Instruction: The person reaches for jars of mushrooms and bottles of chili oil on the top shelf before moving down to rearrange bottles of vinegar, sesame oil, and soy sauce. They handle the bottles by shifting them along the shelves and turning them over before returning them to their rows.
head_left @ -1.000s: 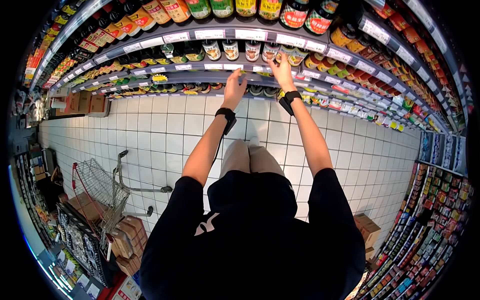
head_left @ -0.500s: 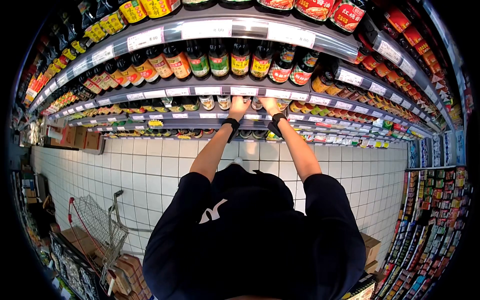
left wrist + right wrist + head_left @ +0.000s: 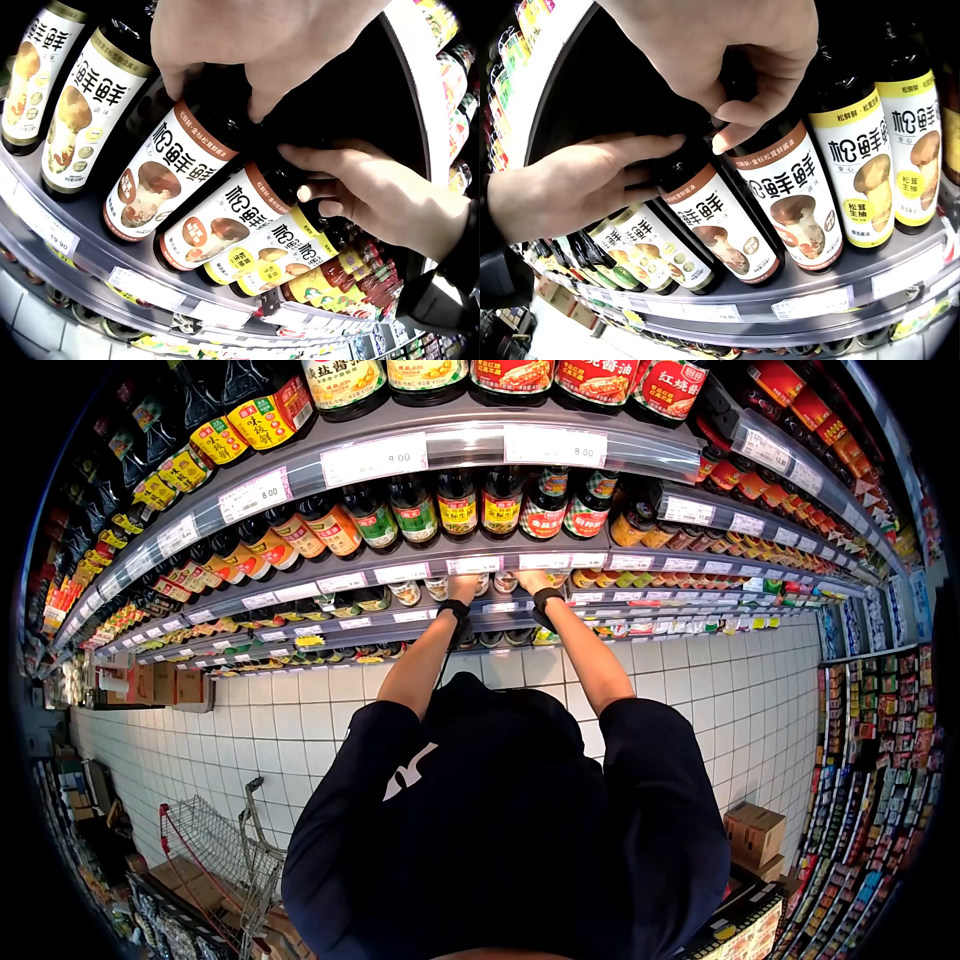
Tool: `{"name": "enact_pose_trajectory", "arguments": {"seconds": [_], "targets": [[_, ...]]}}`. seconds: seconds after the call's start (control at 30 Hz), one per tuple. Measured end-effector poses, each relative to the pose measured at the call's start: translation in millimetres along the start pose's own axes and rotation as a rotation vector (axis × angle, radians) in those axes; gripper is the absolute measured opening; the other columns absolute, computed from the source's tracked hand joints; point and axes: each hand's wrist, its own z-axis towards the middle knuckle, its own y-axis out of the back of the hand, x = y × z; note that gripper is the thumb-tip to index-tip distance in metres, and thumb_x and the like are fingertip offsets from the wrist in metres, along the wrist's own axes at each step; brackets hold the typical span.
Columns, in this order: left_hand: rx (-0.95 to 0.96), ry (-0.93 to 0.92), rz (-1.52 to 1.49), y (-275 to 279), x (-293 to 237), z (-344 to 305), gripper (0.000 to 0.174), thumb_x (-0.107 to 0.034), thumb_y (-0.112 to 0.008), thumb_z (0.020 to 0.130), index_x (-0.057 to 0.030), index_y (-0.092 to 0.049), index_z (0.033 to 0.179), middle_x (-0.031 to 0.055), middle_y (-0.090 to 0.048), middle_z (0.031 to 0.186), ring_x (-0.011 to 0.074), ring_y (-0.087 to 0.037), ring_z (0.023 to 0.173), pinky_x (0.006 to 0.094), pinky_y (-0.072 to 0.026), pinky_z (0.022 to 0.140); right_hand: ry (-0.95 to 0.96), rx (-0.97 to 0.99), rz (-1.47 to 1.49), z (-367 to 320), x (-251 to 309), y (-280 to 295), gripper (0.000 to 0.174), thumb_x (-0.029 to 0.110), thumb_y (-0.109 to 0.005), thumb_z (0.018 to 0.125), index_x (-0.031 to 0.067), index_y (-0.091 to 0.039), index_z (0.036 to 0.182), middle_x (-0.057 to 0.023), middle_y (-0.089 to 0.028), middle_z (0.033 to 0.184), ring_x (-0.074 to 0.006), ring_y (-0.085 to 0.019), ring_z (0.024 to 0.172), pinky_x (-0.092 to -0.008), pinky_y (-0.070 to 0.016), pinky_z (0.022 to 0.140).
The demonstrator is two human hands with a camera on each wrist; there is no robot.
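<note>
Two soy sauce bottles with brown-banded white labels stand side by side on a middle shelf. My left hand (image 3: 262, 37) grips the left soy sauce bottle (image 3: 161, 187) around its dark neck, thumb and fingers on opposite sides. My right hand (image 3: 735, 52) holds the right soy sauce bottle (image 3: 799, 214) by its neck, fingers curled round it. In the head view the shelf above partly hides both the left hand (image 3: 463, 588) and the right hand (image 3: 533, 578). The bottle caps are covered by the hands or lost in shadow.
Yellow-banded bottles (image 3: 855, 176) stand right of the held pair, gold-banded ones (image 3: 94, 112) to the left. A shelf edge with price tags (image 3: 375, 458) overhangs above. Behind on the tiled floor (image 3: 270, 735) are a shopping cart (image 3: 215, 840) and cardboard boxes (image 3: 755, 835).
Both hands have moved forward under the overhanging shelf and onto the bottle necks; the left was in front of the shelf before. The head view has tilted up, showing higher shelves.
</note>
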Motion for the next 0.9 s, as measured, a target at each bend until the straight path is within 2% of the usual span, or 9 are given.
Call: {"name": "enact_pose_trajectory", "arguments": {"seconds": [0.1,0.13,0.17,0.5,0.57,0.7,0.77,0.83,0.9], "targets": [[-0.022,0.163,-0.197,8.8,-18.3,-11.1,0.029,-0.018,-0.068,0.087,-0.0083,-0.069,0.114,0.0129,-0.071,0.099,0.0293,-0.068,0.085,0.04,-0.0527,0.072,-0.104,-0.015,0.026,2.1,6.1,-3.9,0.044,0.042,-0.06,0.089,0.0028,-0.069,0.107,-0.0244,-0.069,0.113,-0.0418,-0.063,0.111,-0.0488,-0.0475,0.096],[-0.283,-0.529,0.426,15.8,-16.1,-16.1,0.025,-0.025,-0.066,0.091,-0.0046,-0.07,0.106,0.0136,-0.072,0.092,0.0306,-0.068,0.079,0.0395,-0.0521,0.069,-0.069,0.007,-0.008,1.3,1.7,-6.8,0.049,0.046,-0.058,0.091,0.005,-0.067,0.117,-0.0239,-0.066,0.123,-0.0414,-0.061,0.118,-0.048,-0.0468,0.099],[-0.213,-0.015,-0.188,7.6,-24.1,-18.3,0.028,-0.028,-0.067,0.092,-0.0039,-0.07,0.105,0.0151,-0.073,0.091,0.0322,-0.068,0.077,0.0401,-0.0531,0.068,-0.061,-0.038,-0.008,5.9,0.6,-12.8,0.056,0.049,-0.055,0.093,0.0078,-0.061,0.13,-0.0227,-0.061,0.136,-0.0412,-0.057,0.126,-0.0476,-0.0458,0.103],[-0.23,-0.082,-0.311,9.7,-19.2,-22.2,0.029,-0.03,-0.065,0.096,-0.0016,-0.064,0.09,0.0051,-0.058,0.067,0.0165,-0.052,0.055,0.0388,-0.0398,0.052,-0.115,0.073,0.0,10.4,21.6,-11.6,0.053,0.05,-0.052,0.094,0.0057,-0.065,0.12,-0.0216,-0.066,0.124,-0.0426,-0.06,0.116,-0.0493,-0.0471,0.098],[-0.048,0.112,-0.286,21.2,-33.9,-28.2,0.037,-0.035,-0.061,0.099,-0.0015,-0.063,0.114,0.0185,-0.068,0.106,0.0358,-0.064,0.096,0.0457,-0.0487,0.084,-0.044,0.042,0.058,6.1,22.4,-7.0,0.047,0.045,-0.054,0.094,0.0039,-0.067,0.112,-0.022,-0.069,0.116,-0.0418,-0.063,0.109,-0.0493,-0.0481,0.094],[-0.08,0.157,-0.407,23.8,-43.1,-30.8,0.035,-0.034,-0.061,0.098,-0.0013,-0.065,0.11,0.0187,-0.068,0.105,0.0348,-0.065,0.096,0.0461,-0.0476,0.084,-0.113,0.044,0.089,12.3,11.1,-19.5,0.048,0.047,-0.055,0.094,0.0029,-0.067,0.11,-0.0209,-0.07,0.115,-0.0402,-0.064,0.109,-0.0467,-0.0487,0.093],[-0.083,0.069,-0.337,25.2,-32.0,-27.4,0.034,-0.034,-0.062,0.097,-0.0013,-0.065,0.108,0.017,-0.069,0.101,0.0334,-0.065,0.094,0.0444,-0.0481,0.083,-0.164,0.071,0.183,8.4,15.4,-10.2,0.051,0.049,-0.06,0.092,0.003,-0.066,0.114,-0.0209,-0.069,0.117,-0.0381,-0.065,0.109,-0.0452,-0.0492,0.094],[-0.095,-0.407,-0.091,25.2,-19.1,-23.0,0.006,-0.006,-0.064,0.088,-0.0047,-0.064,0.094,0.0091,-0.058,0.071,0.0226,-0.055,0.057,0.0405,-0.0432,0.055,-0.085,0.004,0.155,6.1,16.4,-4.0,0.045,0.043,-0.062,0.091,0.0032,-0.067,0.113,-0.0216,-0.069,0.115,-0.0398,-0.065,0.107,-0.0455,-0.0502,0.092],[-0.111,-0.498,-0.042,20.7,-6.2,-21.6,0.025,-0.001,-0.064,0.077,-0.0065,-0.068,0.101,0.0138,-0.067,0.087,0.035,-0.065,0.074,0.0469,-0.051,0.068,-0.091,-0.094,-0.013,-9.0,29.5,23.6,0.038,0.036,-0.061,0.091,0.0034,-0.067,0.111,-0.0232,-0.069,0.111,-0.0423,-0.065,0.105,-0.0468,-0.051,0.09]]}}
